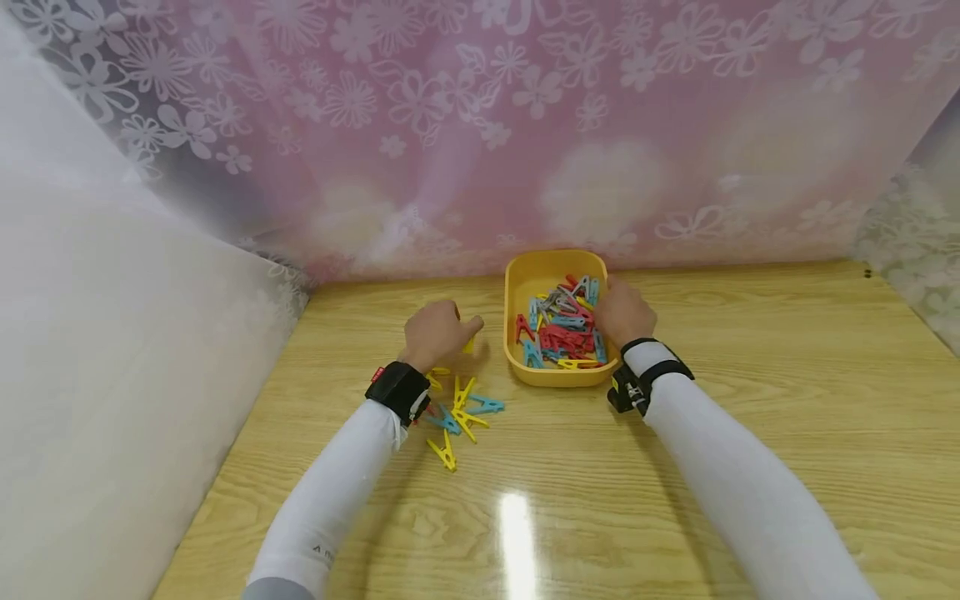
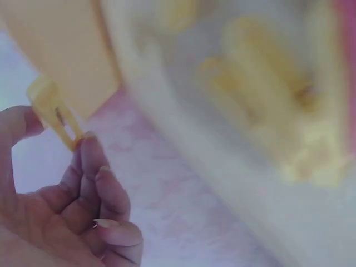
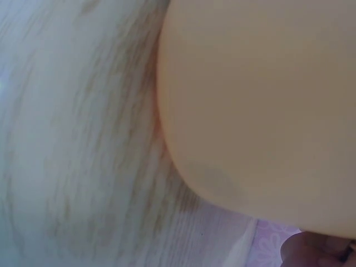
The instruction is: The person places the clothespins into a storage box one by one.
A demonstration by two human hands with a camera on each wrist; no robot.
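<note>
My left hand (image 1: pixel 437 335) pinches a yellow clothespin (image 2: pixel 54 111) between thumb and fingertips, left of a yellow plastic basket (image 1: pixel 558 378). The left wrist view shows that clothespin close to an orange-yellow wall (image 2: pixel 72 50). My right hand (image 1: pixel 624 312) grips the basket's right rim, its fingertips largely hidden. In the right wrist view the basket wall (image 3: pixel 267 111) fills most of the picture, and part of the hand (image 3: pixel 311 250) shows low in the corner. Red, blue, yellow and grey clothespins (image 1: pixel 566 340) lie piled inside the basket.
Several loose clothespins, among them a yellow one (image 1: pixel 444 452) and a blue one (image 1: pixel 486 404), lie on the wooden table (image 1: pixel 585 483) beside my left wrist. A pink flowered curtain (image 1: pixel 465 167) hangs behind the basket, and a white sheet (image 1: pixel 135 333) borders the left side.
</note>
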